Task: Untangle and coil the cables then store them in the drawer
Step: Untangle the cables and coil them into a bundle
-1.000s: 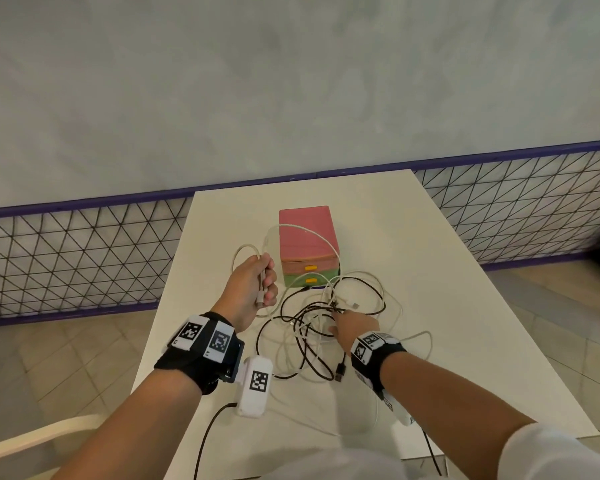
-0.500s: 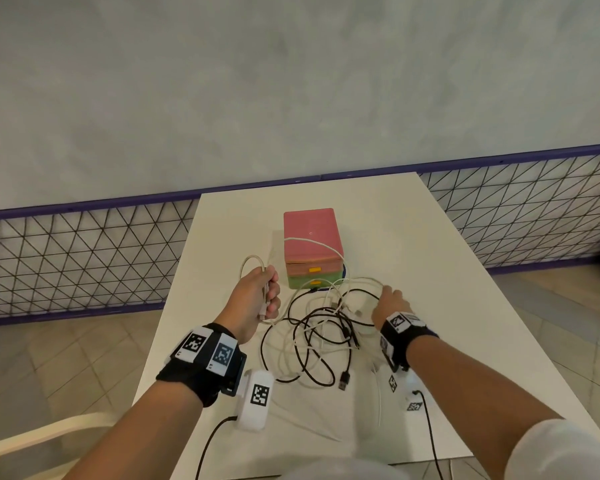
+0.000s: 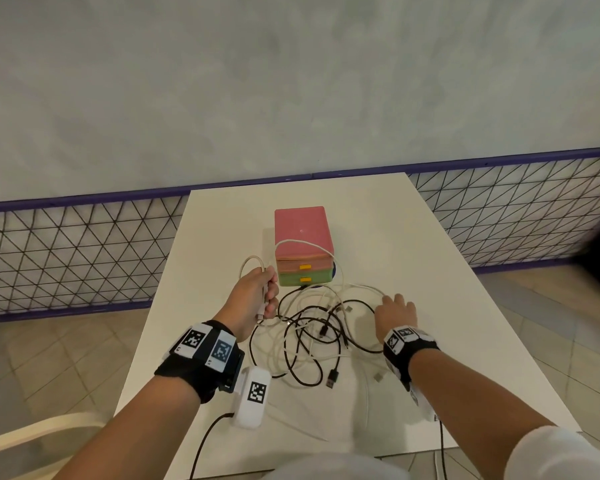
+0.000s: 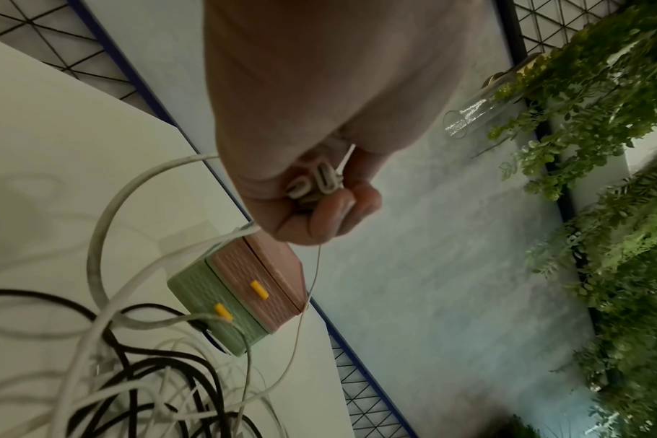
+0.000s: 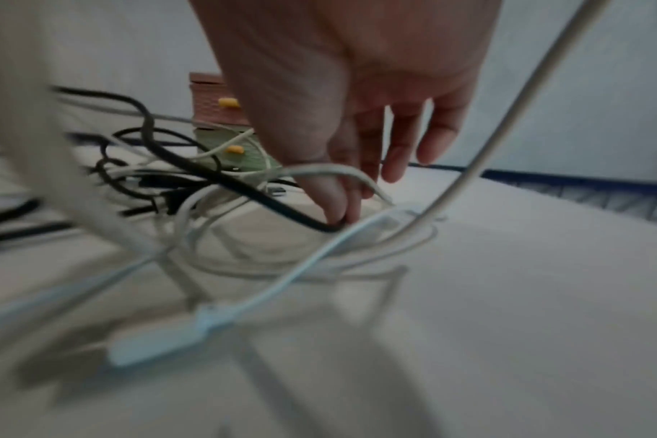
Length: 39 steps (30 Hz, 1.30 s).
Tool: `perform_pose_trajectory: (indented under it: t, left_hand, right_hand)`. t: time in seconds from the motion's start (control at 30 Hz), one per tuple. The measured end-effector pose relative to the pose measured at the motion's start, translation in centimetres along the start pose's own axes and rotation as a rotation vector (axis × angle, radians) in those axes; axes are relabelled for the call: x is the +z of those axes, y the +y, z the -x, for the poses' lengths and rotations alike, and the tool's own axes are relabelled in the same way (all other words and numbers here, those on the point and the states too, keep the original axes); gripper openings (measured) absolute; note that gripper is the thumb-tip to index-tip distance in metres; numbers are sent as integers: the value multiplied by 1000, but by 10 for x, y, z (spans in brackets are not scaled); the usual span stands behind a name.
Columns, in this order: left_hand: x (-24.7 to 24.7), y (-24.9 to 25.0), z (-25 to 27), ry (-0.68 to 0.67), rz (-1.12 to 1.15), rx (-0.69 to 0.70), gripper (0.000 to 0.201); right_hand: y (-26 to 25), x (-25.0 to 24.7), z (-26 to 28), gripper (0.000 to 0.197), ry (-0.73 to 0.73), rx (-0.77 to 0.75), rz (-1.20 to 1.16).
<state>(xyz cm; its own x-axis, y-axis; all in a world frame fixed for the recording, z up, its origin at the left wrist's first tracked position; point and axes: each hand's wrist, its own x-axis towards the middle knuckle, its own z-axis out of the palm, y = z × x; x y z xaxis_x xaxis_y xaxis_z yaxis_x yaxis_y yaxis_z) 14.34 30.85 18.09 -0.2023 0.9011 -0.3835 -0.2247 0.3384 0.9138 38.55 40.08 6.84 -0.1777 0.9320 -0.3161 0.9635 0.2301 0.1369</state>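
Note:
A tangle of black and white cables [image 3: 312, 334] lies on the white table [image 3: 413, 254] in front of a small drawer box [image 3: 303, 244] with a pink top, a pink and a green drawer, and yellow handles. One white cable [image 3: 302, 241] drapes over the box top. My left hand [image 3: 267, 294] is left of the box and grips the white cable's connector ends [image 4: 319, 180]. My right hand [image 3: 390, 301] is at the tangle's right edge; its thumb and forefinger [image 5: 338, 216] pinch a black cable [image 5: 282, 207], the other fingers straight. Both drawers [image 4: 244, 293] look closed.
A black USB plug [image 3: 332, 377] lies at the near side of the tangle. A wire-mesh fence with a purple rail [image 3: 84, 254] runs behind the table. A pale chair arm [image 3: 32, 434] sits at the lower left. Bare tabletop lies right of the box.
My right hand has moved from the middle of the tangle out to its right edge. The left hand has kept its grip and barely moved.

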Motion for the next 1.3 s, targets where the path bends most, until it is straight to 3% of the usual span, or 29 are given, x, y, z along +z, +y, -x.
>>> perform_pose_trajectory:
  t: [0.07, 0.17, 0.27, 0.37, 0.47, 0.53, 0.57, 0.63, 0.7, 0.83, 0.93, 1.17, 1.23, 1.3]
  left_hand:
    - [2, -1, 1, -15, -18, 1, 26]
    - [4, -3, 0, -35, -55, 8, 24]
    - [5, -5, -2, -34, -91, 21, 24]
    - [5, -6, -4, -35, -82, 31, 25]
    - [6, -7, -6, -39, -78, 40, 25]
    - [6, -7, -7, -42, -75, 44, 26]
    - [6, -7, -7, -44, -69, 45, 26]
    - [6, -8, -9, -47, -59, 50, 26]
    - [6, -8, -12, -41, -49, 50, 25]
    - [5, -10, -18, -30, -20, 57, 25]
    - [7, -10, -18, -16, 0, 58, 27]
    - [24, -9, -12, -209, -13, 39, 38]
    - [26, -6, -11, -235, 63, 32, 45]
    - [20, 6, -12, -195, 187, 78, 50]
  right_hand:
    - [1, -3, 1, 30, -82, 52, -130]
    - [5, -13, -3, 42, -146, 238, -614]
    - [12, -32, -12, 19, -125, 277, -973]
    - [11, -53, -14, 23, -89, 272, -947]
    - [3, -62, -5, 25, 288, 347, -735]
    - [-5, -71, 13, 22, 568, 247, -921]
    - [-9, -78, 24, 18, 626, 155, -1137]
    - [-16, -89, 38, 12, 572, -15, -1512]
    - [-16, -100, 49, 16, 436, -124, -1666]
    - [-11, -116, 61, 24, 203, -419, -1761]
    - [-9, -123, 66, 25, 104, -513, -1818]
    - [-23, -114, 62, 26, 193, -311, -1651]
    - [-19, -106, 57, 23, 257, -282, -1477]
    - [-3, -90, 49, 27, 302, -322, -1138]
